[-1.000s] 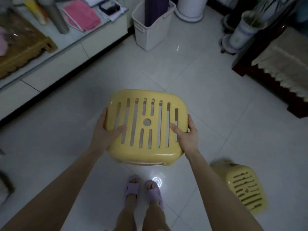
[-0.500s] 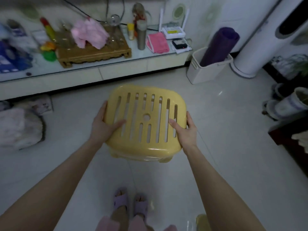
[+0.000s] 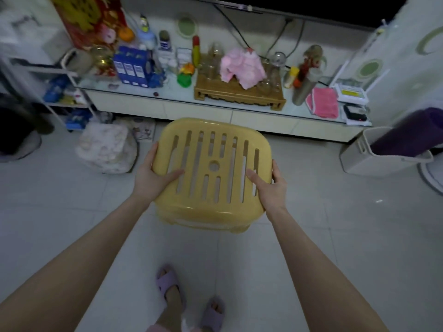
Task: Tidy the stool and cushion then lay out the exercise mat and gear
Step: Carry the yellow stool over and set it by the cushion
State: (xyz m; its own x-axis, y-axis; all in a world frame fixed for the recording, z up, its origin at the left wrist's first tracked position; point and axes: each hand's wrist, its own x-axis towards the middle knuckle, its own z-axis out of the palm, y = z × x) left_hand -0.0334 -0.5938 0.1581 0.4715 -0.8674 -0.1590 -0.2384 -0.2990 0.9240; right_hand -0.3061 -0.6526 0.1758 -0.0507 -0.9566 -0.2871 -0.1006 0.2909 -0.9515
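Note:
I hold a yellow plastic stool [image 3: 212,174] with a slotted seat in the air above the tiled floor, seat facing up. My left hand [image 3: 153,177] grips its left edge, thumb lying on the seat. My right hand [image 3: 269,186] grips the right edge the same way. A pale cushion [image 3: 106,149] lies on the floor to the left, in front of the low cabinet. A rolled purple exercise mat [image 3: 410,133] leans in a white bin [image 3: 381,161] at the right.
A long low cabinet [image 3: 239,116] crowded with bottles, boxes and a wooden tray [image 3: 239,94] runs across the far side. A metal shelf rack [image 3: 60,92] stands at the left. A white fan base [image 3: 431,176] is at the far right. My slippered feet [image 3: 187,300] are below.
The view has swung left toward the cabinet with the stool carried along in both hands. The second yellow stool on the floor has left the view; the cushion has come fully into view.

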